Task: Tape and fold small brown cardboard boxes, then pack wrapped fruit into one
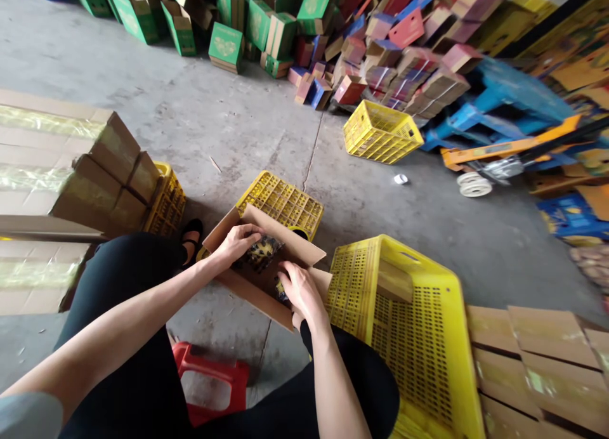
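Note:
An open brown cardboard box (247, 290) rests on an upturned yellow crate (280, 201) in front of my knees. Inside it lies a dark packet with yellow print (261, 254). My left hand (235, 241) curls its fingers over the packet's left end, inside the box. My right hand (299, 290) reaches into the box at its right side, fingers bent down onto the contents; what they grip is hidden. I am seated on a red plastic stool (209, 379).
A big yellow crate (409, 337) leans at my right with flat cartons (537, 363) behind it. Stacked cartons (104, 172) and another yellow crate (166, 201) stand at my left. Across the concrete floor lie heaps of green and red boxes (333, 33), a yellow crate (380, 131), a pallet jack (504, 150).

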Demonstrator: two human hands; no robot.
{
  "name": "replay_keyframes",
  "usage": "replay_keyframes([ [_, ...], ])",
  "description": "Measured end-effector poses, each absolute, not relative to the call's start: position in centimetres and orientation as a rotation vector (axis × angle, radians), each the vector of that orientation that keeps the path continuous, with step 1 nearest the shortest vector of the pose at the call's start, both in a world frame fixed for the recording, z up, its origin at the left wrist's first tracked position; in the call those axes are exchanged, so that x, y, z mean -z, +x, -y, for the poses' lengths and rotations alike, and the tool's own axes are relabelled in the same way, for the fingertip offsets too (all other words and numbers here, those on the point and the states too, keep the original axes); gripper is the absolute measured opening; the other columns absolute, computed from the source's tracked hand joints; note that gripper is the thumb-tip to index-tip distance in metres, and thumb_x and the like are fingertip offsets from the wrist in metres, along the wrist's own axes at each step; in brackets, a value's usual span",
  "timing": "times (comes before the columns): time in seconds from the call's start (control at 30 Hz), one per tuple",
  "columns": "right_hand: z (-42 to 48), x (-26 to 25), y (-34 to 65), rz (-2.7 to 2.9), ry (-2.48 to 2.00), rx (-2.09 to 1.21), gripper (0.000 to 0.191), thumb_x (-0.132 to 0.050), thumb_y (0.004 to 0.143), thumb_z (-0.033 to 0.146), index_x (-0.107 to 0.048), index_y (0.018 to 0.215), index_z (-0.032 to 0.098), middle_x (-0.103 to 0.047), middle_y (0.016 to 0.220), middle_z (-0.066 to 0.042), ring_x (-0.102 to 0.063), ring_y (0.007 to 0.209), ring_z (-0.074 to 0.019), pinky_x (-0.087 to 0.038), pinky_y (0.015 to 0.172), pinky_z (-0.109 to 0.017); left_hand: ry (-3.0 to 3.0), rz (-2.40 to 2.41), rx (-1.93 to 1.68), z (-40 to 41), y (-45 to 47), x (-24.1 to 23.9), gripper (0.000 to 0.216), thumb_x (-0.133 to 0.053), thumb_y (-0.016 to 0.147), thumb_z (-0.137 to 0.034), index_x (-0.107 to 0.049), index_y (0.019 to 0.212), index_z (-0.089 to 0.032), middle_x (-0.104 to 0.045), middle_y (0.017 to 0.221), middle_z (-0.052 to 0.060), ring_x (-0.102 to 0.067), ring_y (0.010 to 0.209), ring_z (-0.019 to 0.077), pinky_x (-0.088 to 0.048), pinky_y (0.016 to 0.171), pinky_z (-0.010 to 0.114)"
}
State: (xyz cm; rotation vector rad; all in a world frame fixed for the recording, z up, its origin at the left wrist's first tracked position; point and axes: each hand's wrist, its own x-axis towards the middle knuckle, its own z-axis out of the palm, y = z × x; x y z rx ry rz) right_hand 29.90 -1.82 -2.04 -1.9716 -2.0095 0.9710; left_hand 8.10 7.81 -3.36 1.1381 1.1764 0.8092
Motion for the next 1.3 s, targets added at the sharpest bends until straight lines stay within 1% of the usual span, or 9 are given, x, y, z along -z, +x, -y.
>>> replay_keyframes([
  [0.1, 2.2, 1.7, 29.7, 2.202, -2.012, -0.962, 0.034, -0.051, 0.098, 0.011, -0.072, 0.123, 0.021, -0.075, 0.127, -0.012, -0.066, 0.124, -0.0269, -0.041, 0.116, -0.043, 1.129, -1.157, -0.798, -7.7, 8.4, 3.7, 0.035, -0.08, 0.073, -0.045, -0.081, 0.096, -0.018, -0.077, 0.088, 0.006, -0.068, 0.084, 0.0239, -0.05, 0.077, 0.03],
  [0.27, 2.9, 0.6, 30.2, 2.541, -2.065, -0.939, 0.045, -0.061, 0.087, 0.005, -0.071, 0.128, 0.023, -0.072, 0.136, -0.011, -0.044, 0.149, -0.0342, -0.01, 0.128, -0.064, 1.165, -1.171, -0.766, -7.7, 8.5, 4.7, 0.028, -0.073, 0.074, -0.033, -0.082, 0.097, -0.019, -0.08, 0.091, 0.007, -0.07, 0.085, 0.0244, -0.053, 0.078, 0.032],
  [0.43, 3.5, 0.6, 30.1, 2.612, -2.108, -0.88, 0.058, -0.055, 0.082, -0.003, -0.069, 0.133, 0.021, -0.065, 0.145, -0.014, -0.039, 0.153, -0.034, -0.009, 0.127, -0.064, 1.185, -1.15, -0.707, -7.7, 8.6, 5.1, 0.024, -0.073, 0.071, -0.024, -0.083, 0.092, -0.021, -0.082, 0.096, 0.007, -0.073, 0.095, 0.027, -0.056, 0.089, 0.036],
  [0.57, 3.2, 1.4, 29.3, 2.587, -2.2, -0.788, 0.057, -0.055, 0.083, -0.003, -0.068, 0.134, 0.018, -0.065, 0.143, -0.018, -0.055, 0.138, -0.0337, -0.007, 0.128, -0.062, 1.156, -1.104, -0.706, -7.6, 8.8, 4.9, 0.024, -0.079, 0.074, -0.031, -0.083, 0.095, -0.02, -0.082, 0.101, 0.009, -0.074, 0.1, 0.028, -0.056, 0.094, 0.038],
  [0.63, 2.9, 1.7, 29.0, 2.559, -2.243, -0.77, 0.058, -0.051, 0.087, -0.003, -0.065, 0.139, 0.019, -0.066, 0.14, -0.017, -0.066, 0.124, -0.0294, -0.012, 0.128, -0.057, 1.104, -1.076, -0.702, -7.6, 8.9, 4.9, 0.029, -0.082, 0.075, -0.036, -0.082, 0.098, -0.018, -0.082, 0.101, 0.011, -0.075, 0.099, 0.0278, -0.057, 0.093, 0.038],
  [0.7, 2.7, 1.9, 28.8, 2.526, -2.249, -0.788, 0.059, -0.045, 0.091, -0.004, -0.064, 0.141, 0.019, -0.068, 0.136, -0.016, -0.071, 0.115, -0.0258, -0.026, 0.123, -0.049, 1.051, -1.047, -0.697, -7.5, 9.0, 5.1, 0.036, -0.085, 0.074, -0.041, -0.081, 0.1, -0.017, -0.082, 0.1, 0.012, -0.076, 0.097, 0.0272, -0.058, 0.092, 0.038],
  [0.83, 2.2, 2.2, 28.7, 2.485, -2.21, -0.844, 0.051, -0.041, 0.092, -0.005, -0.071, 0.128, 0.017, -0.073, 0.123, -0.017, -0.071, 0.114, -0.0259, -0.046, 0.101, -0.036, 0.997, -1.01, -0.715, -7.5, 9.0, 5.7, 0.046, -0.088, 0.071, -0.049, -0.08, 0.102, -0.015, -0.081, 0.098, 0.012, -0.076, 0.094, 0.0266, -0.058, 0.093, 0.04],
  [1.03, 1.3, 1.5, 29.7, 2.204, -1.983, -0.963, 0.046, -0.046, 0.087, -0.005, -0.073, 0.117, 0.017, -0.076, 0.121, -0.012, -0.07, 0.116, -0.0225, -0.049, 0.101, -0.032, 0.968, -0.974, -0.704, -7.8, 8.6, 5.6, 0.052, -0.091, 0.07, -0.051, -0.08, 0.104, -0.014, -0.081, 0.101, 0.012, -0.075, 0.097, 0.0271, -0.057, 0.095, 0.041],
  [1.3, 1.1, -2.4, 30.8, 1.559, -1.414, -1.142, 0.025, -0.049, 0.077, 0.011, -0.071, 0.08, 0.023, -0.071, 0.082, 0.0, -0.066, 0.078, -0.0175, -0.051, 0.076, -0.029, 0.936, -0.935, -0.568, -7.1, 8.4, 3.3, 0.061, -0.088, 0.076, -0.058, -0.078, 0.121, -0.018, -0.077, 0.118, 0.011, -0.071, 0.109, 0.0272, -0.055, 0.09, 0.034],
])
